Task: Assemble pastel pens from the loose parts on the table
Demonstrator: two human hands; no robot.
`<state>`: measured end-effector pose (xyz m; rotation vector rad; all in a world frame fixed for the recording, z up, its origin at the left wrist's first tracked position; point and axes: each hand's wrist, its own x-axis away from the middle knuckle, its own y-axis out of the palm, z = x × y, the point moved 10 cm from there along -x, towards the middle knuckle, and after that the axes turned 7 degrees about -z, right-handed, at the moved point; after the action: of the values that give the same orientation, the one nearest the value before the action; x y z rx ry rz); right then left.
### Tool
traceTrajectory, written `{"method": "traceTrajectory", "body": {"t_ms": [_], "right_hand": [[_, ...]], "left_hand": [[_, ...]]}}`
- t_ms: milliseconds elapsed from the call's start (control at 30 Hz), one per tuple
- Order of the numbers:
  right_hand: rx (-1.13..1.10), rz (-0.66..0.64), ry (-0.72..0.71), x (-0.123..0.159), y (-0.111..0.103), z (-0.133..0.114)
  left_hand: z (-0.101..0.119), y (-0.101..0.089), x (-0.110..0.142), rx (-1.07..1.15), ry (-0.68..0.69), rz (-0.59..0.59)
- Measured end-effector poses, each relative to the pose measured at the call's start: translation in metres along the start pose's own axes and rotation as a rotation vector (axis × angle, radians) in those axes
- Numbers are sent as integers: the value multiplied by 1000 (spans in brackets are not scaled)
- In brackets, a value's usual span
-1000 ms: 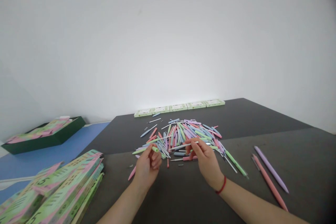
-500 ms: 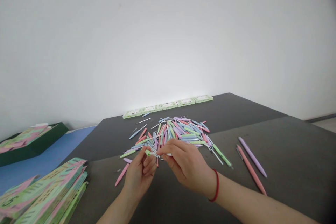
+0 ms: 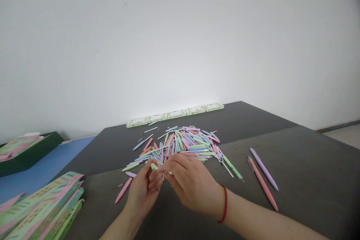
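Observation:
My left hand (image 3: 144, 191) is closed on a light green pen barrel part (image 3: 153, 166), pinched between thumb and forefinger. Opposite it, my right hand (image 3: 194, 185), a red cord at its wrist, pinches a thin white pen refill (image 3: 169, 173). The refill's front end meets the green part's opening; how deep it sits is hidden by the fingers. Just beyond both hands lies a heap of pastel pen parts and white refills (image 3: 197, 145). A pink barrel piece (image 3: 123, 190) rests left of my left hand.
Two pens, one purple (image 3: 263, 168) and one coral (image 3: 263, 183), lie at right on the dark table (image 3: 281, 142). Flat green boxes (image 3: 176, 114) line the back edge. Stacked printed cartons (image 3: 47, 210) stand at front left, with a dark green box (image 3: 33, 153) behind them.
My right hand has come closer to my left, and less of the white refill shows between them. The whole view has shifted slightly, so things appear further left.

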<state>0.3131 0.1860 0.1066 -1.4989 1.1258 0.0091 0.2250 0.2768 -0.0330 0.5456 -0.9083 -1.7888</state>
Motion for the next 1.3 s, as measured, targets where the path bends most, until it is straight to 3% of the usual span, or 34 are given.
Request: {"method": "traceTrajectory", "body": {"t_ms": [367,667,833,967,1100,1300], "right_hand": [[15,-96,64,0,28,16],[57,-105,105,-2,27,20],[-319,57,285,1,17,46],[-702,98,464,8,36,75],[-1024,46,487,14,63,85],[-1126,-124,412,23,87,77]], "left_hand": [[-4,6,7,-68,25,52],[-13,9,6,-86,-25,0],[6,20,8,-258,88,-22],[43,33,19,-477,307,-2],[69,51,36,-754,473,42],[67,71,46,-972,439,-2]]}}
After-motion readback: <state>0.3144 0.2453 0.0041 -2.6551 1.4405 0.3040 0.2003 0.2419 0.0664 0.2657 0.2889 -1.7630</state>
